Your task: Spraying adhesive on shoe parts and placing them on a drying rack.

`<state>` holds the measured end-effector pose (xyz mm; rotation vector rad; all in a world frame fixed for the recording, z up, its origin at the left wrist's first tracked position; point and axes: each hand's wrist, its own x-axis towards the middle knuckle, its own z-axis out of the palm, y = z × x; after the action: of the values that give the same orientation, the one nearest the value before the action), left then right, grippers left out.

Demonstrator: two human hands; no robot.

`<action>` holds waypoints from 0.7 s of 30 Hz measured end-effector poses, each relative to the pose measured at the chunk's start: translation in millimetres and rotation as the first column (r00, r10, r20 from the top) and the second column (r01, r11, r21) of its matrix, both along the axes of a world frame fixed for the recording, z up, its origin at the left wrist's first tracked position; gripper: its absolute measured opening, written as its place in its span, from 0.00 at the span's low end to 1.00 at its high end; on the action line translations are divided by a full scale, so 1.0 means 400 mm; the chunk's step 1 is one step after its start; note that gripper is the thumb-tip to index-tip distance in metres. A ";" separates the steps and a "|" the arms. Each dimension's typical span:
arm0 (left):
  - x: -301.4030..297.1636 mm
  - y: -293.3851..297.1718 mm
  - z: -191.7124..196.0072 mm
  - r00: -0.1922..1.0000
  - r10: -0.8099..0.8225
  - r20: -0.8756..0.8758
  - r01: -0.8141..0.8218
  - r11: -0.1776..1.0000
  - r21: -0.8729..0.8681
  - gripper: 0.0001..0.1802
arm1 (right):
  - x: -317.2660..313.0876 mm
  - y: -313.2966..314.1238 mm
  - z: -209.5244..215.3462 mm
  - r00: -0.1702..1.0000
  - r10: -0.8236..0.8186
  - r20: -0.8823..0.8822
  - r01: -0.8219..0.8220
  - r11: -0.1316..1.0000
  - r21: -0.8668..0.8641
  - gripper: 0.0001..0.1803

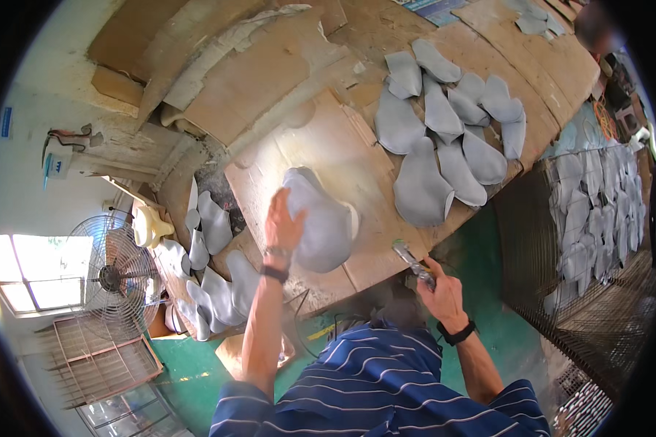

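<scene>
Your left hand (284,227): fingers extended against one grey shaped piece (322,231) on the cardboard-covered surface (379,266); press evenly, avoid creasing. Your right hand (442,293): clamped around a handheld tool (413,262), apart from the piece.

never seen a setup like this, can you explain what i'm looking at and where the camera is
There is no machine doing the handling: these are a person's bare hands. The one picture comes from a wide fisheye camera worn on the person's head, looking down, so straight edges bend toward the rim. The left hand rests, fingers extended, on a rounded grey piece. The right hand grips a small metallic tool; its exact kind is hard to tell. More grey pieces lie on the cardboard-covered table, mostly to the right.
</scene>
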<state>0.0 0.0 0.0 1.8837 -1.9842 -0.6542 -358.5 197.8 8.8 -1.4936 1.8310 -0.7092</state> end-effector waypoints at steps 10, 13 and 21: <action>-0.090 0.265 -0.024 0.810 -0.297 0.505 0.392 0.916 -0.091 0.42 | 0.041 0.142 0.149 0.993 -0.122 -0.007 0.120 0.986 -0.117 0.13; -0.029 0.216 -0.042 0.784 -0.443 0.435 0.528 0.844 -0.092 0.51 | 0.070 0.218 0.178 0.990 -0.138 0.009 0.139 0.987 -0.080 0.07; -0.021 0.255 -0.072 0.798 -0.421 0.432 0.518 0.845 -0.133 0.60 | 0.200 0.427 0.316 0.841 -0.337 0.423 0.420 0.899 -0.119 0.08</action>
<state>-8.5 101.9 -28.8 1.4472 -2.6935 -0.1250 -278.7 368.5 135.2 -1.0037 1.7856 -1.3305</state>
